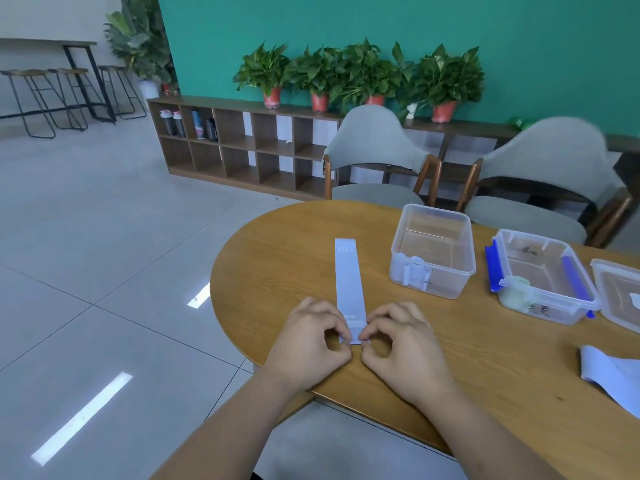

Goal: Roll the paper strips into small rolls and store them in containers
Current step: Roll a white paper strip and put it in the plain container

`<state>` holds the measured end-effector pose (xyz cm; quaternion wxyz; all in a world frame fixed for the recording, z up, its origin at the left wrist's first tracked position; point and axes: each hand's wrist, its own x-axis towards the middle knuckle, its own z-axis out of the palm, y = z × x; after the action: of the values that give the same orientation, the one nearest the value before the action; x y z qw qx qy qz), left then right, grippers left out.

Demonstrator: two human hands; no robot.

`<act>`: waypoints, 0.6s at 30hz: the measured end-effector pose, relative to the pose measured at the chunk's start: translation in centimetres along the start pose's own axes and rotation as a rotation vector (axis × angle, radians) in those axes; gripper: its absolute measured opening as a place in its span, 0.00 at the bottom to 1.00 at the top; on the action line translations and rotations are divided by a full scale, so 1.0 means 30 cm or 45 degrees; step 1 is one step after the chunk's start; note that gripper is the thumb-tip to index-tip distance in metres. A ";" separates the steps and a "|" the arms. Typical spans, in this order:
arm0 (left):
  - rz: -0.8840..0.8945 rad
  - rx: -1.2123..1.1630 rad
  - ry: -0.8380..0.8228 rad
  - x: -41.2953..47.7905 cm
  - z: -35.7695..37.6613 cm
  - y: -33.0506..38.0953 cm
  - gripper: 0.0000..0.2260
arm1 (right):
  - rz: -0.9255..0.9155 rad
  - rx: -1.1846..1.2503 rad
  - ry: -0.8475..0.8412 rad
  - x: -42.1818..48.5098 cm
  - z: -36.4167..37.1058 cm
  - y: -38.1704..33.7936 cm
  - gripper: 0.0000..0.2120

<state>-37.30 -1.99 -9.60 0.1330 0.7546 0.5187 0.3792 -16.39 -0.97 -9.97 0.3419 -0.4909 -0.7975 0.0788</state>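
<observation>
Paper strip (349,282): lying lengthwise at centre frame on tabletop (277,258); looking light, thin, easily creased. Left hand (311,344) and right hand (401,344) are pinching its near end, curled fingertips starting the roll.

Teal wall (346,22), grey tiled floor (86,220) with strip-light reflections (81,419). Low wooden cubby shelf (239,143) along the wall, potted plants (263,69) on top. Two grey chairs (375,140) behind the wooden table (277,244). Bar stools (31,98) and high table (48,43) far left.
</observation>
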 end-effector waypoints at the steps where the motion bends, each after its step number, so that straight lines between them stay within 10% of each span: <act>1: -0.001 0.009 0.004 0.000 0.001 0.000 0.04 | 0.000 -0.032 0.003 0.000 -0.001 -0.003 0.05; 18: 0.037 0.082 0.027 -0.012 -0.004 0.025 0.03 | 0.001 -0.023 0.029 -0.009 -0.001 0.001 0.06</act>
<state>-36.95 -2.65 -9.23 0.0976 0.7618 0.5211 0.3722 -16.27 -1.18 -10.09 0.3463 -0.4951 -0.7941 0.0659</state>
